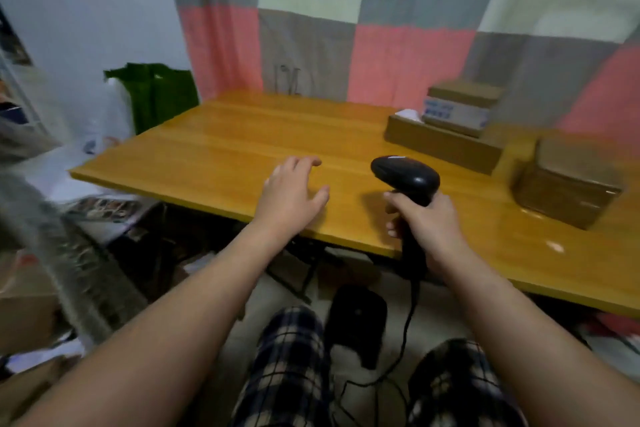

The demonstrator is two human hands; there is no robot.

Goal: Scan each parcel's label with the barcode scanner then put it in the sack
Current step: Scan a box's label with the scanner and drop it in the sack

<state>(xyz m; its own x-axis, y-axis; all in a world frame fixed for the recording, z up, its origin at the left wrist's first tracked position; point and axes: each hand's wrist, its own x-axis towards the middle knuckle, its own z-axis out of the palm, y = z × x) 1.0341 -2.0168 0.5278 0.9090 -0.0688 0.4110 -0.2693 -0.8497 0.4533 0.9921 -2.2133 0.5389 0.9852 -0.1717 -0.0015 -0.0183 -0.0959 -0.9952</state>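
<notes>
My right hand [429, 222] clamps the black plastic barcode scanner [405, 175] for scanning; my left hand [289, 194], fingers loosely apart, hovers free to fetch brown cardboard parcels [440, 146].

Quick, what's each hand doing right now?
Left hand: open, holding nothing.
Right hand: gripping the black plastic handheld barcode scanner.

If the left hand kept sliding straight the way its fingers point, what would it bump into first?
Mostly bare table lies ahead of the left hand. It would probably reach the checked cloth behind the table, perhaps brushing the left corner of the flat cardboard box. Depth is hard to judge.
</notes>
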